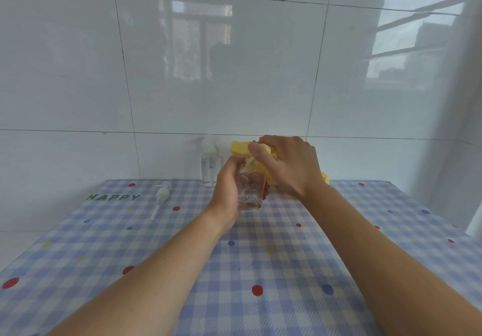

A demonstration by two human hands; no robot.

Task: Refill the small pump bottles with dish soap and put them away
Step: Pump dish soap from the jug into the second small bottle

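My left hand (227, 189) grips a small clear square bottle (251, 189), held just above the checked tablecloth (260, 270). Over the bottle's neck, my right hand (289, 166) holds the yellow dish soap bottle (241, 147), with its cap end pointing down at the opening. A little clear liquid lies in the bottom of the small bottle. A second clear pump bottle (209, 168) with its white pump on stands by the wall, left of my hands. A loose white pump head (160, 196) with its tube lies on the cloth further left.
The table stands against a white tiled wall (234, 74). Green letters "HAPPY" (113, 197) are on the cloth at the back left. The table's right edge runs near a white wall corner (464, 205). An orange-yellow thing (325, 177) shows behind my right wrist.
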